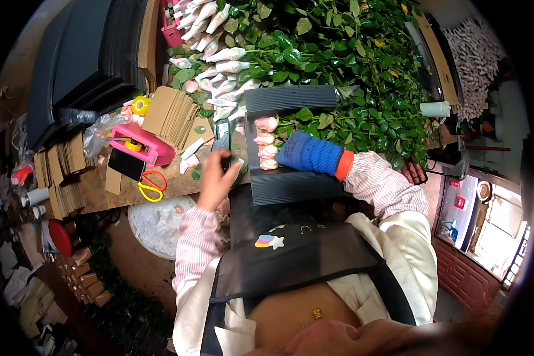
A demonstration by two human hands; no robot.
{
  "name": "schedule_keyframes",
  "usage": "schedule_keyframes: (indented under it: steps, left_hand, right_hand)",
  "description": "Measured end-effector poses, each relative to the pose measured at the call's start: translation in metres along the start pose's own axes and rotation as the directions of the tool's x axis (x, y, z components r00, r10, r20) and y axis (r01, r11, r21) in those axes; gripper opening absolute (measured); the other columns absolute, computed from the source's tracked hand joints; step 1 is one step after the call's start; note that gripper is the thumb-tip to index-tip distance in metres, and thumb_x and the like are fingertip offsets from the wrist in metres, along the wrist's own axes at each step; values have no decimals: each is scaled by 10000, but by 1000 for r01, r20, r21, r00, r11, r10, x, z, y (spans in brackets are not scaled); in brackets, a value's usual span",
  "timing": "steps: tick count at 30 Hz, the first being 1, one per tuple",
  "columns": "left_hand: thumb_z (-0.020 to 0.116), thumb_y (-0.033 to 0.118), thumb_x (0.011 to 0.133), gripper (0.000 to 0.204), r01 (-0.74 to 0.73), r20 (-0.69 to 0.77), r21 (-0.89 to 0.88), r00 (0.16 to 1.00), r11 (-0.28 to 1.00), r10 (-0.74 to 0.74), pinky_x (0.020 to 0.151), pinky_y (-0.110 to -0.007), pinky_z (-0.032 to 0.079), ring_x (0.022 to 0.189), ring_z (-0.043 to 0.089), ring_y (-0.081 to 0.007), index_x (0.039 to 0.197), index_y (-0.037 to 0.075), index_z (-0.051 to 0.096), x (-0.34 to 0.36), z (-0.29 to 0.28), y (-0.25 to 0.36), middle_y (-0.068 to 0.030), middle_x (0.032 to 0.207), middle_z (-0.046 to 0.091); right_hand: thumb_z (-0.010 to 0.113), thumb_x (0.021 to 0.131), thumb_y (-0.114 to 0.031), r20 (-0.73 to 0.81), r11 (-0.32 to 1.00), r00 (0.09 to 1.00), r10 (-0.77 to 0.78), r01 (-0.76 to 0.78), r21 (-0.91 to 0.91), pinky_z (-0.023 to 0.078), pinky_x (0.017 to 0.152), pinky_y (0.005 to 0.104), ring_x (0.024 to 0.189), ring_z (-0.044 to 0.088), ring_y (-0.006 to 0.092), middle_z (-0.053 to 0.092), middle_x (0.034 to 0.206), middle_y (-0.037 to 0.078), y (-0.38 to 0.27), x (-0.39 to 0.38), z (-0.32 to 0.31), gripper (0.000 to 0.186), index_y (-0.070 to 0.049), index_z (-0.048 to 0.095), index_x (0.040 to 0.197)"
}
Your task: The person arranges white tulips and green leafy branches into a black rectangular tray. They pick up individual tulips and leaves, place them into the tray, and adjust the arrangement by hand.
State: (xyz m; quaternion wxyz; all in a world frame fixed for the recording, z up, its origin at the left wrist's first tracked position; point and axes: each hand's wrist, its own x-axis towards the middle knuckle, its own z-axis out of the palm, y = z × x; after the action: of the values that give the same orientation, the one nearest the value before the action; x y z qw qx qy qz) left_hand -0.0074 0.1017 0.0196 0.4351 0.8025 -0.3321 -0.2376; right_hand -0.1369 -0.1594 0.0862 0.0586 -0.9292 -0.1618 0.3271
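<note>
My left hand, bare, has its fingers curled at the near end of a dark hand tool on the wooden work table. To its right, my right hand, in a blue knit glove, grips a row of pink roses just beside their heads; its fingertips are partly hidden. The roses lie in a black corrugated wrap, with one folded side toward me and the other away. Green leaves spread behind the glove. Loose petals lie left of the tool.
White-sleeved rose bunches lie at the back. At left are stacked dark boards, cardboard pieces, a pink tape dispenser, a phone and scissors. A tub of white scraps stands below the table edge.
</note>
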Motion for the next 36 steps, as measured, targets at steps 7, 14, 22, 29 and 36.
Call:
schedule_keyframes:
  steps: [7,14,22,29,36]
  left_hand:
    - [968,411,659,1112,-217,295,28,934,976,199,1198,-509,264,1434,256,-445,1450,-12,311,53,53,23,-273,1463,339]
    - [967,397,670,1087,-192,391,36,906,981,163,1227,-544,224,1499,130,-500,1461,10,329,55,48,26,-313,1520,265]
    - [949,370,719,856,-76,306,-37,948,996,83,1211,-500,292,1481,221,-485,1387,92,490,58,49,24,-290,1511,291]
    - [915,309,758,685,-126,155,-99,978,987,140,1187,-506,324,1455,306,-470,1340,123,606,49,57,28,-274,1481,349]
    - [897,306,789,451,-7,117,-136,993,991,23,1173,-481,349,1444,337,-451,1163,129,719,55,66,22,-269,1513,334]
  right_hand:
    - [605,951,-226,-40,989,999,36,-30,142,575,730,474,899,755,319,760,957,129,7,-10,3,185,-138,701,1083]
    - [624,954,-289,-132,879,901,413,-356,317,580,749,479,933,756,326,759,986,135,-8,-24,-3,240,-122,676,1118]
    - [584,969,-238,-197,967,953,232,-204,150,585,687,469,861,763,333,764,930,129,-2,-3,13,188,-99,660,1071]
    - [595,959,-261,-376,846,768,518,-395,359,587,679,455,833,763,311,758,904,121,-2,-15,-4,197,-105,666,1056]
    - [595,969,-245,-256,908,877,406,-356,220,589,693,461,858,766,317,769,928,113,5,3,10,175,-133,693,1062]
